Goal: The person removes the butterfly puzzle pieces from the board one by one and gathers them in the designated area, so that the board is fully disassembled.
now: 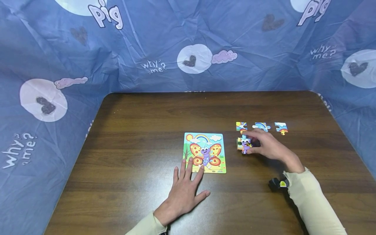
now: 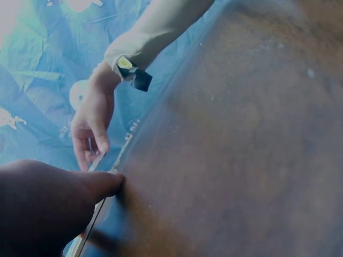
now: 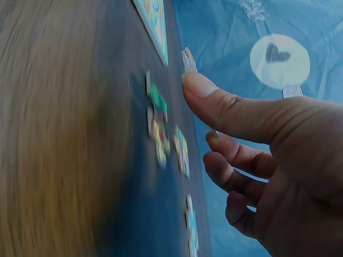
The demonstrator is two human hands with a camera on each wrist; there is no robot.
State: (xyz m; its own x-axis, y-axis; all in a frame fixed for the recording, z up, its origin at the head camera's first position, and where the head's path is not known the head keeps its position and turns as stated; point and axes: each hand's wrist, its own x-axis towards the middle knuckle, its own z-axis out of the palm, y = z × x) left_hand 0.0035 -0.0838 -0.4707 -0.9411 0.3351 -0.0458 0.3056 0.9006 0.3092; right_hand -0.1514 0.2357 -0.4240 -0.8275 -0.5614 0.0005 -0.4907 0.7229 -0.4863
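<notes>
Piece [image 1: 245, 146] with purple character: right of centre in the head view, pinched at its edges by the right hand [image 1: 268, 145], thumb on one side, fingertips on the other; tilted in the right wrist view. Probably light, stiff, thin card or wood, likely smooth-faced; tabs could chip or bend if squeezed. Best held by opposite edges, off the knobs, face left uncovered.

Left hand [image 1: 185, 192]: fingers straight and spread, tips on the lower left of the board [image 1: 210, 148], thumb out to the side. Hands well apart. Board flat at frame centre, looks rigid, might slide if pushed.

Around: three row pieces [image 1: 261, 126] above the right hand, spaced apart. Lower pieces [image 3: 156, 101], green and yellow, beneath the held one; crowded, easy to knock, count unclear. Right fingers reach close to the row. Black device [image 1: 277, 184] at right wrist, clear of pieces. Table [image 1: 132, 147] brown, cloth [image 1: 147, 39] blue behind, upper frame.
</notes>
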